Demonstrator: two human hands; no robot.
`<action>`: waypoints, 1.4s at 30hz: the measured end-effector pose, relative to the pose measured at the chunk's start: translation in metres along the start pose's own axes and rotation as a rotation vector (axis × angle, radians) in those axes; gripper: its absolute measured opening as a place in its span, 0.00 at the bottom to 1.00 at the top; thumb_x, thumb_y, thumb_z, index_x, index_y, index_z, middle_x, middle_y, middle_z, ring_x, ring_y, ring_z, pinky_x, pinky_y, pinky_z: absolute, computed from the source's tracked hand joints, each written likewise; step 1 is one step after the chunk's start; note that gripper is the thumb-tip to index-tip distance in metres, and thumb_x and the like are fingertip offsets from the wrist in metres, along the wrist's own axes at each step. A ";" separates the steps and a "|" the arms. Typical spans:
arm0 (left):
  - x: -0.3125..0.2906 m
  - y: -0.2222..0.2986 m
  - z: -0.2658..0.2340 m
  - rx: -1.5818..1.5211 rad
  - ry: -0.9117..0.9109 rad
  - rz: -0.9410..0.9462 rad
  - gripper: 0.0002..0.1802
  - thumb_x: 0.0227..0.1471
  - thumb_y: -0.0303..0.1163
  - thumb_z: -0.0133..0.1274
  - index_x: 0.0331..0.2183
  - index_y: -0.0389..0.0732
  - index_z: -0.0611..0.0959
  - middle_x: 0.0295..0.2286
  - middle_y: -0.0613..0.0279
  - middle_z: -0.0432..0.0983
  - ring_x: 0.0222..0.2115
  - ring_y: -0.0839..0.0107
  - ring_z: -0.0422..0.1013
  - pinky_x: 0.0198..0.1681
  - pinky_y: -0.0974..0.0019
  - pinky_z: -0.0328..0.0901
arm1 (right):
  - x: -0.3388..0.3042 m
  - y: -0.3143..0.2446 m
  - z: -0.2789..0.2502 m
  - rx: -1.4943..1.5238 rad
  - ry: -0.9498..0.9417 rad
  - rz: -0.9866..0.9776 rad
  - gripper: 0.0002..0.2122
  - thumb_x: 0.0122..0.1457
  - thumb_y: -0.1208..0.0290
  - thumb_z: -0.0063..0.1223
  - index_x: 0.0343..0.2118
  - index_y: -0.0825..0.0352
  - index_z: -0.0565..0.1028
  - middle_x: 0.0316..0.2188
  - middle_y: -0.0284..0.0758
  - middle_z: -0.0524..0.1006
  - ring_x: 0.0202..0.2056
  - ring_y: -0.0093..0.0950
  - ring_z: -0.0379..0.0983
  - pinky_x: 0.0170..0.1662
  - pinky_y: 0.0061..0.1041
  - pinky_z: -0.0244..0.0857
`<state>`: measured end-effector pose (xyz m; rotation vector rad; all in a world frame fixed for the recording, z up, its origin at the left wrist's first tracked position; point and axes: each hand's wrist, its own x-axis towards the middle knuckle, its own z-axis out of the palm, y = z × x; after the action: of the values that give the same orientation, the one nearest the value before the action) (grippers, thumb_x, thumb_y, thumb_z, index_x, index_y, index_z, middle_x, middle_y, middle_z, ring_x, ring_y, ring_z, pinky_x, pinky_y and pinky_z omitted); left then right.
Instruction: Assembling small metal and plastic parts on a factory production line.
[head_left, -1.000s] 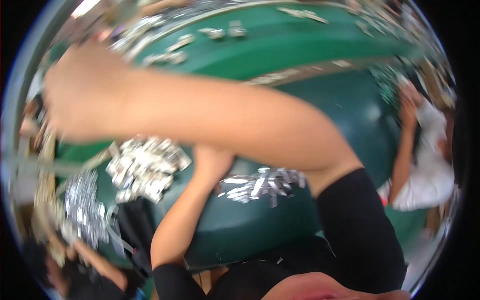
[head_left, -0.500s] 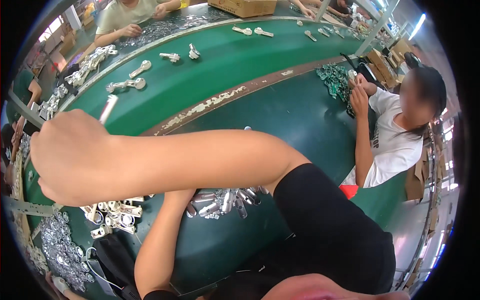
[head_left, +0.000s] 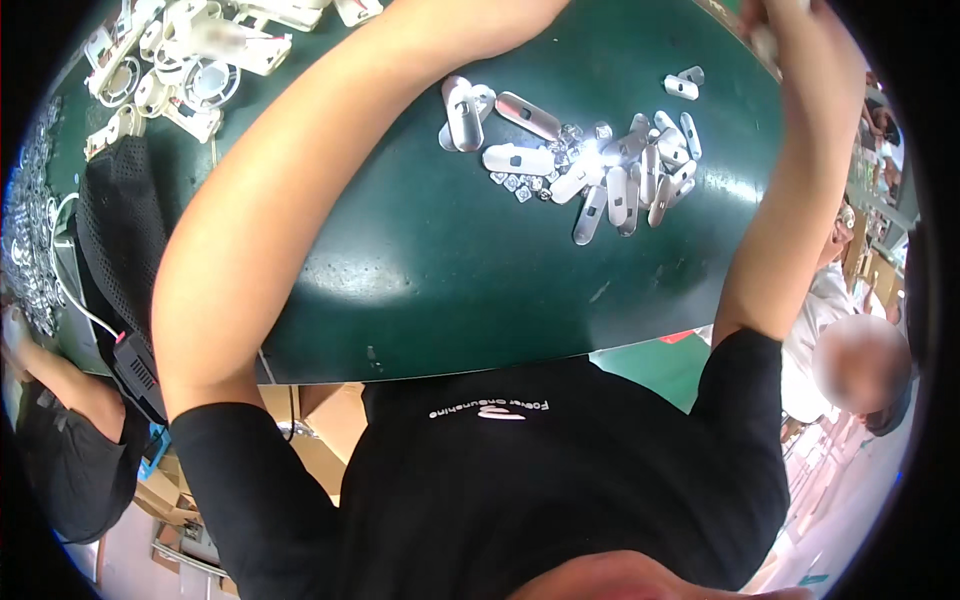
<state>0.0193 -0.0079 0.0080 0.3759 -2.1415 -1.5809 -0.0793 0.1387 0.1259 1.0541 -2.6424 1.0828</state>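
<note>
My left hand [head_left: 515, 12] reaches up to the top edge of the head view; its fingers are cut off, so whatever it holds is hidden. At the upper right corner my right hand [head_left: 822, 55] is partly cut off and blurred. Its fingers look curled round a pale thing [head_left: 766, 46] too smeared to name. Between my forearms lies a loose heap of oval silver metal plates [head_left: 518, 159], each with a small square hole. Small clear square pieces [head_left: 524, 194] are scattered among them. Two more plates [head_left: 682, 88] lie apart, nearer my right hand.
Cream plastic parts [head_left: 235, 45] with round rings pile up at the upper left of the green table [head_left: 450, 290]. Left of my arm are a black mesh bag [head_left: 125, 215], a white cable and shiny rings [head_left: 35, 250]. Co-workers sit at both sides; cardboard [head_left: 325, 430] shows below the edge.
The view has tipped down toward my chest and the table. My right arm has swung from across the far left to the right side, uncovering the metal plates.
</note>
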 end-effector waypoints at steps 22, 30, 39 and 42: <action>-0.007 0.061 -0.025 0.603 -0.831 0.157 0.07 0.48 0.25 0.63 0.33 0.37 0.85 0.32 0.52 0.77 0.43 0.53 0.74 0.50 0.58 0.69 | -0.081 0.081 -0.004 -0.026 -0.560 -0.502 0.13 0.43 0.81 0.64 0.34 0.67 0.79 0.33 0.36 0.76 0.36 0.40 0.76 0.38 0.36 0.71; -0.013 0.049 -0.028 0.539 -0.799 0.138 0.10 0.41 0.24 0.65 0.27 0.39 0.78 0.23 0.55 0.76 0.33 0.51 0.72 0.39 0.52 0.68 | -0.088 0.087 0.000 -0.040 -0.570 -0.537 0.10 0.46 0.77 0.66 0.33 0.63 0.76 0.33 0.33 0.77 0.37 0.36 0.77 0.36 0.37 0.72; 0.001 0.073 -0.030 0.358 -0.512 0.145 0.08 0.50 0.18 0.61 0.34 0.38 0.88 0.29 0.56 0.76 0.32 0.59 0.76 0.36 0.59 0.70 | -0.077 0.094 -0.035 0.243 -0.424 -0.291 0.11 0.47 0.78 0.67 0.34 0.64 0.77 0.29 0.34 0.80 0.31 0.36 0.80 0.33 0.32 0.72; 0.001 0.063 -0.032 0.140 -0.441 -0.011 0.12 0.51 0.11 0.52 0.32 0.34 0.87 0.33 0.59 0.80 0.39 0.68 0.79 0.41 0.65 0.74 | -0.067 0.091 -0.035 0.458 -0.312 -0.132 0.12 0.47 0.82 0.64 0.36 0.65 0.78 0.29 0.31 0.82 0.32 0.27 0.82 0.36 0.25 0.72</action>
<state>0.0372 -0.0156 0.0756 0.0832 -2.5907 -1.6425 -0.0923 0.2456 0.0767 1.5719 -2.5497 1.6627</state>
